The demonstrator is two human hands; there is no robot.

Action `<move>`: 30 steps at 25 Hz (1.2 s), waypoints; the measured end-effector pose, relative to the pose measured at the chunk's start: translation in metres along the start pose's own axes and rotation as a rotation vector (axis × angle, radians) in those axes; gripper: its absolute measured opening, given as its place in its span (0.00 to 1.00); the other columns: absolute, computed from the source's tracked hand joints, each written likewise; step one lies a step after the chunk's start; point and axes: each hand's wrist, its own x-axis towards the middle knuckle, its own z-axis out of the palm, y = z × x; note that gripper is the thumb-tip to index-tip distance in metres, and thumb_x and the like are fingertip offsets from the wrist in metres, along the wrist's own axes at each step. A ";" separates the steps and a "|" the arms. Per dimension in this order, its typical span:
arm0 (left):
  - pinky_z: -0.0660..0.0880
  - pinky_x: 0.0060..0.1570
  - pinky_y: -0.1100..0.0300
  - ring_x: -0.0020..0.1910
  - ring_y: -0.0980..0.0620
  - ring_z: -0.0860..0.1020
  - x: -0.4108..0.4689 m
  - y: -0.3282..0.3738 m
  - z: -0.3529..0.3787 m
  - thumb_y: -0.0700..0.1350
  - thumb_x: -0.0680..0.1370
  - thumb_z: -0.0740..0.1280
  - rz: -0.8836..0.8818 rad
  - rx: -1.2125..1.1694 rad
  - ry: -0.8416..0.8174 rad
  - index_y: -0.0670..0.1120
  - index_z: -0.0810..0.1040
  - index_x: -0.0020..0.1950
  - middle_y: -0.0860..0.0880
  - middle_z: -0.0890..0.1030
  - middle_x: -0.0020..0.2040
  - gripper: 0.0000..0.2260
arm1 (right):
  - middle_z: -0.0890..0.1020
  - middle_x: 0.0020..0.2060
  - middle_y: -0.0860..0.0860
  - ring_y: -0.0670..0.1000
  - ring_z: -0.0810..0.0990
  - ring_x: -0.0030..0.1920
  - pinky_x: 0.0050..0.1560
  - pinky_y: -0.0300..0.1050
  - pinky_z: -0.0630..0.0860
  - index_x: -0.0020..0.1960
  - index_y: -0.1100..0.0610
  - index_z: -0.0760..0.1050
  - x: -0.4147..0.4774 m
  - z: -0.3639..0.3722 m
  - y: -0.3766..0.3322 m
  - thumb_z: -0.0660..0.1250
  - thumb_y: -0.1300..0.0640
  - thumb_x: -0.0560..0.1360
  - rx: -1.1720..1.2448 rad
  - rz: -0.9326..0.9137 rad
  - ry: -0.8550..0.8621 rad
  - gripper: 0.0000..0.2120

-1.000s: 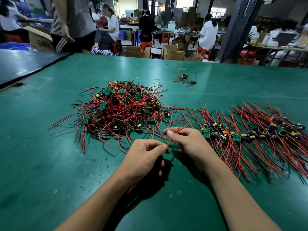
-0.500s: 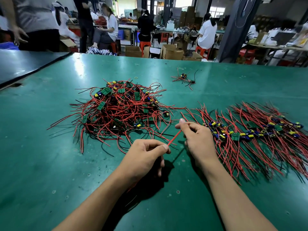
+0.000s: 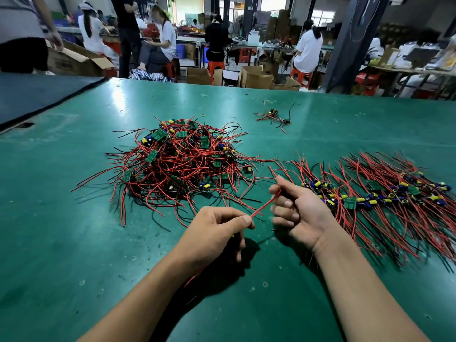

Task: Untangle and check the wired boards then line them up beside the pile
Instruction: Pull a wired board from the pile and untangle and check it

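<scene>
The green worktop (image 3: 74, 243) carries everything. Left of centre sits the pile (image 3: 182, 164), a heap of small green boards knotted in red and black leads. To its right lies the row (image 3: 370, 198) of boards already laid out. The boards form a band running left to right, with their leads fanning toward and away from the person. Open cardboard boxes (image 3: 256, 77) stand on the floor beyond the far edge; what they hold cannot be told. A small stray cluster (image 3: 274, 116) lies alone toward that edge.

In front of the pile, the left hand (image 3: 214, 233) pinches a red wire (image 3: 265, 206) between thumb and forefinger. The right hand (image 3: 298, 213), fingers curled, pinches it further along, so each grip is closed on the same lead. The wire runs taut on a slant, rising rightward from the left grip to the right. Its board is not visible and is probably hidden under the left hand. The row's open left end lies just beside the right hand, so that hand is the nearer one for setting this piece down, and the placing would go rightward.
</scene>
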 end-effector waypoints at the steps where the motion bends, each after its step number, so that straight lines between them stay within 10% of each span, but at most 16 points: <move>1: 0.69 0.23 0.64 0.21 0.48 0.73 0.000 0.000 0.000 0.41 0.79 0.67 -0.009 -0.020 0.006 0.36 0.80 0.44 0.42 0.76 0.27 0.09 | 0.62 0.22 0.46 0.42 0.56 0.16 0.16 0.34 0.54 0.41 0.59 0.79 0.000 0.001 0.001 0.65 0.48 0.79 -0.022 -0.021 0.009 0.16; 10: 0.75 0.26 0.61 0.26 0.46 0.78 0.001 0.007 -0.004 0.41 0.79 0.66 -0.027 -0.175 0.089 0.38 0.82 0.45 0.40 0.80 0.33 0.08 | 0.68 0.29 0.46 0.41 0.61 0.21 0.19 0.33 0.61 0.61 0.63 0.78 0.003 0.005 0.008 0.70 0.37 0.68 -0.166 -0.034 -0.034 0.33; 18: 0.82 0.44 0.54 0.46 0.41 0.84 0.007 0.026 -0.016 0.36 0.77 0.63 0.018 -0.568 0.082 0.34 0.76 0.58 0.35 0.83 0.50 0.12 | 0.75 0.32 0.48 0.42 0.70 0.25 0.25 0.36 0.67 0.48 0.55 0.83 -0.002 0.012 0.026 0.73 0.57 0.76 -0.850 -0.480 0.011 0.03; 25: 0.81 0.52 0.56 0.53 0.46 0.83 0.008 0.028 -0.016 0.34 0.79 0.61 0.161 -0.599 0.210 0.37 0.72 0.64 0.40 0.83 0.55 0.13 | 0.72 0.26 0.44 0.44 0.65 0.27 0.29 0.38 0.64 0.38 0.51 0.67 -0.008 0.028 0.046 0.80 0.42 0.64 -1.128 -0.695 -0.097 0.23; 30: 0.80 0.55 0.55 0.54 0.47 0.82 0.008 0.026 -0.014 0.37 0.79 0.64 0.143 -0.615 0.223 0.40 0.75 0.61 0.44 0.84 0.57 0.11 | 0.74 0.28 0.48 0.44 0.69 0.29 0.30 0.40 0.66 0.40 0.54 0.75 -0.010 0.035 0.048 0.66 0.42 0.78 -0.908 -0.792 -0.103 0.16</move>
